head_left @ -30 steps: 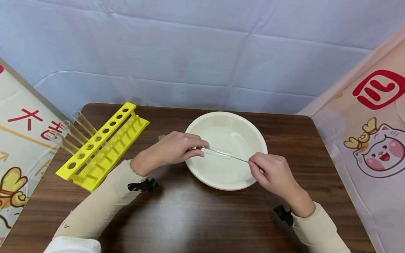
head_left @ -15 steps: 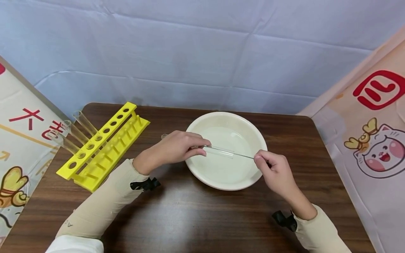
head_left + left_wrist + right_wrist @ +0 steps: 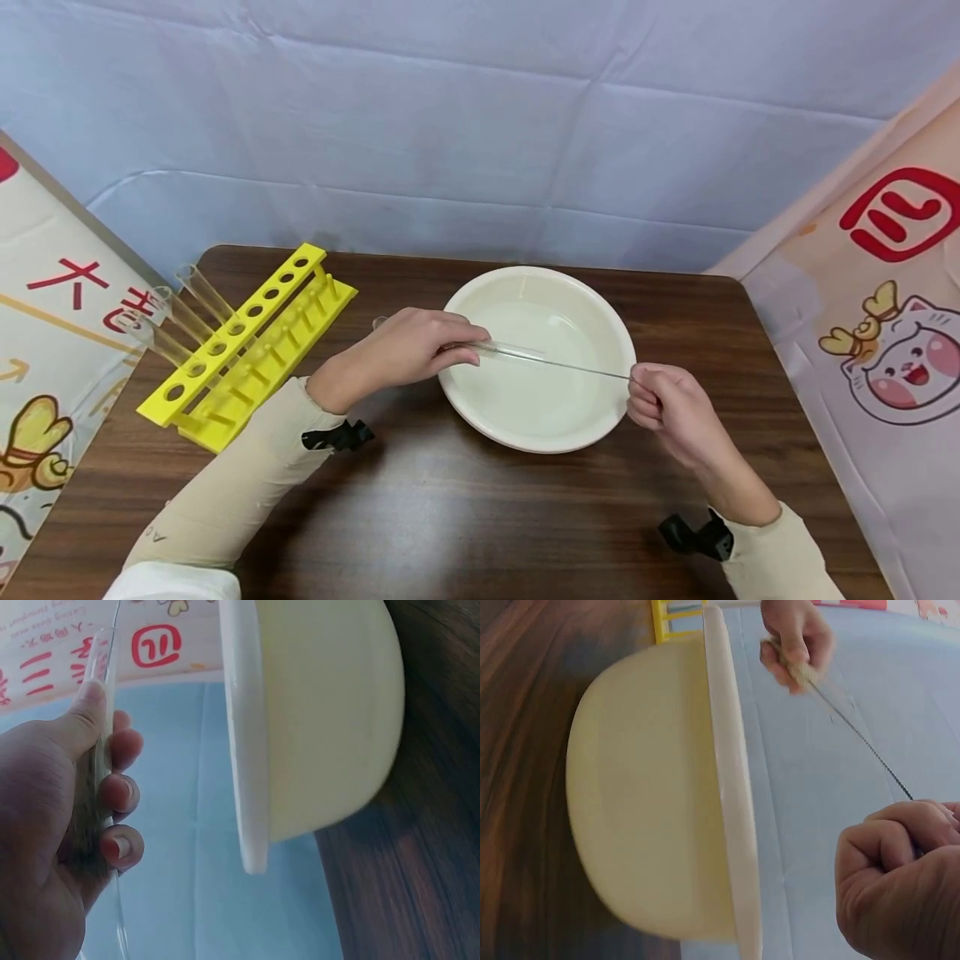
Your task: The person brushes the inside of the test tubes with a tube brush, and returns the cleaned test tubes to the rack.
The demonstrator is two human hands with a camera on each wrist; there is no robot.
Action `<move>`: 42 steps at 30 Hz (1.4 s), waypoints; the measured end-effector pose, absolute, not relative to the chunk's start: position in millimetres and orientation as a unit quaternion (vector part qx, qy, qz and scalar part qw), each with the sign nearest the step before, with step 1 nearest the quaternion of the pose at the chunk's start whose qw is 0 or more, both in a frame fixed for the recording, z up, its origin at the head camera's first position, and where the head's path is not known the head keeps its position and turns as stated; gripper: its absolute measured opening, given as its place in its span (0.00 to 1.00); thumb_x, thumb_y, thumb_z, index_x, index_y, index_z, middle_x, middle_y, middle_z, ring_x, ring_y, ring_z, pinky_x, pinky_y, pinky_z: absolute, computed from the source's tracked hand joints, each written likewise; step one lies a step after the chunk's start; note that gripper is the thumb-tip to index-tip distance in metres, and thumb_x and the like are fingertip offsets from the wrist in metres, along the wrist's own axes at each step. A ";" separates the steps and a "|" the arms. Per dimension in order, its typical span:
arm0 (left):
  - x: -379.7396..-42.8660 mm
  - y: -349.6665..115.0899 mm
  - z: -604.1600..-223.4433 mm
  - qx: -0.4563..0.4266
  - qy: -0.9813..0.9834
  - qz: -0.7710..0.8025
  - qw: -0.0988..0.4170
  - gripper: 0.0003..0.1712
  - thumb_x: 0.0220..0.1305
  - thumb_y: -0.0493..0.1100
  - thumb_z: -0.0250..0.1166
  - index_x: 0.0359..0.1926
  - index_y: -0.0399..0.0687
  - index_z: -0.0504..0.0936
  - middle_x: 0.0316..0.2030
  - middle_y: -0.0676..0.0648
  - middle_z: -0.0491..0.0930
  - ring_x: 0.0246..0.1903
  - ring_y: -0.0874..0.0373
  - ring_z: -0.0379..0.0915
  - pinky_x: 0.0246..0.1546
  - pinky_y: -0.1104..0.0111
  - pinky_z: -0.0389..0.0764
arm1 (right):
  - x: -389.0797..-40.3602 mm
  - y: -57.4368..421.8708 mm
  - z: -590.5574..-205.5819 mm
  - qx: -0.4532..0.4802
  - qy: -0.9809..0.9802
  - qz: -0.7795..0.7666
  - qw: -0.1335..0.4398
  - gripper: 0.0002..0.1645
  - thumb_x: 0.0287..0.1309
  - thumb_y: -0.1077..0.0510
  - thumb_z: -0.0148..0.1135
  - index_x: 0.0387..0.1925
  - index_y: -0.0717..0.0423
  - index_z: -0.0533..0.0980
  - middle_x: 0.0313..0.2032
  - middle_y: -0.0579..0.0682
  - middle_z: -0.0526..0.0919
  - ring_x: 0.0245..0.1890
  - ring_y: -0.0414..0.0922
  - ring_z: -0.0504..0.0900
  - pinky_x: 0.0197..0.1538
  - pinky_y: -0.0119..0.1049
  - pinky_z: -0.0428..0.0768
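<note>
Above the white basin (image 3: pixel 528 417), which holds water, my left hand (image 3: pixel 408 346) grips a clear glass test tube (image 3: pixel 105 656) with thumb and fingers wrapped round it. The tube lies almost level, its mouth toward the right. A test tube brush (image 3: pixel 585 367) runs into the tube; its thin twisted wire spans the gap between the hands. Pale bristles show near the left hand in the right wrist view. At the basin's right rim, my right hand (image 3: pixel 678 408) holds the wire's far end in curled fingers. The tube's closed end is mostly hidden by the left hand.
Left of the basin, a yellow test tube rack (image 3: pixel 341 294) stands on the dark wooden table (image 3: pixel 450 517), with several glass tubes (image 3: pixel 206 292) leaning in its left holes. Cloth screens (image 3: pixel 420 125) border the table at the back and sides.
My right hand has moved to the right, out to the basin's rim, and a longer stretch of brush wire shows outside the tube. The left hand stays nearly where it was.
</note>
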State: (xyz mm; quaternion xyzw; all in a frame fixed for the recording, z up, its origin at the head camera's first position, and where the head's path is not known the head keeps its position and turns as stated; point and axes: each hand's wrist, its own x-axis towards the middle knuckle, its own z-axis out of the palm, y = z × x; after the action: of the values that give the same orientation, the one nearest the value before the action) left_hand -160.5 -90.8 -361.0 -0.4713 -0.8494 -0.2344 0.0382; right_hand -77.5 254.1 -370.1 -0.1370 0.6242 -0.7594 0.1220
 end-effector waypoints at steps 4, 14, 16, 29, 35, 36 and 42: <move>-160.5 -96.0 -361.7 -0.471 -0.850 -0.233 0.039 0.17 0.71 0.50 0.66 0.55 0.50 0.86 0.50 0.51 0.86 0.50 0.59 0.83 0.48 0.62 0.83 | -76.0 264.6 -369.9 -0.147 0.585 -0.780 0.168 0.24 0.77 0.69 0.27 0.20 0.56 0.49 0.18 0.51 0.46 0.14 0.45 0.43 0.20 0.37 0.41; -160.6 -100.0 -361.0 -0.470 -0.851 -0.230 0.052 0.17 0.71 0.50 0.66 0.56 0.49 0.86 0.50 0.50 0.86 0.51 0.58 0.83 0.49 0.61 0.83 | -75.2 283.4 -364.2 -0.126 0.531 -0.802 0.245 0.22 0.75 0.67 0.22 0.21 0.56 0.51 0.17 0.50 0.46 0.13 0.45 0.42 0.20 0.36 0.39; -160.8 -100.9 -361.0 -0.467 -0.852 -0.229 0.054 0.17 0.71 0.50 0.66 0.56 0.49 0.86 0.50 0.50 0.87 0.50 0.58 0.83 0.49 0.61 0.83 | -75.3 286.6 -363.0 -0.128 0.524 -0.804 0.250 0.22 0.74 0.68 0.20 0.21 0.56 0.51 0.17 0.50 0.46 0.13 0.45 0.42 0.20 0.36 0.39; -161.0 -107.6 -360.6 -0.457 -0.857 -0.225 0.071 0.18 0.69 0.49 0.69 0.55 0.47 0.87 0.49 0.49 0.87 0.46 0.58 0.84 0.45 0.61 0.83 | -73.7 305.7 -359.8 -0.139 0.508 -0.811 0.256 0.21 0.67 0.71 0.14 0.21 0.56 0.50 0.16 0.49 0.46 0.11 0.45 0.41 0.18 0.36 0.39; -159.9 -111.8 -359.6 -0.452 -0.861 -0.225 0.064 0.18 0.70 0.49 0.68 0.56 0.47 0.86 0.50 0.48 0.86 0.44 0.59 0.84 0.42 0.62 0.83 | -74.8 314.6 -363.2 -0.155 0.459 -0.830 0.277 0.21 0.66 0.70 0.11 0.22 0.58 0.49 0.16 0.49 0.46 0.10 0.45 0.42 0.18 0.36 0.39; -159.6 -112.5 -359.1 -0.450 -0.862 -0.226 0.063 0.18 0.70 0.49 0.68 0.56 0.47 0.86 0.51 0.49 0.86 0.44 0.59 0.84 0.42 0.62 0.83 | -75.2 316.2 -363.9 -0.159 0.446 -0.835 0.280 0.21 0.66 0.70 0.10 0.22 0.58 0.49 0.16 0.49 0.46 0.10 0.45 0.42 0.18 0.36 0.40; -158.8 -117.5 -358.3 -0.440 -0.866 -0.230 0.057 0.17 0.69 0.49 0.69 0.55 0.49 0.86 0.50 0.50 0.86 0.38 0.62 0.82 0.38 0.64 0.82 | -77.1 325.1 -368.8 -0.170 0.397 -0.851 0.299 0.19 0.65 0.69 0.09 0.22 0.60 0.48 0.17 0.49 0.46 0.10 0.44 0.42 0.18 0.35 0.40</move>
State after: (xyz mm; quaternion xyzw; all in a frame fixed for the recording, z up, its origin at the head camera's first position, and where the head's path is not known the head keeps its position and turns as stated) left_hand -158.8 -117.5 -358.3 -0.4404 -0.8658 -0.2304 0.0574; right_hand -77.1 325.1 -368.8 -0.1701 0.3972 -0.8507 0.2994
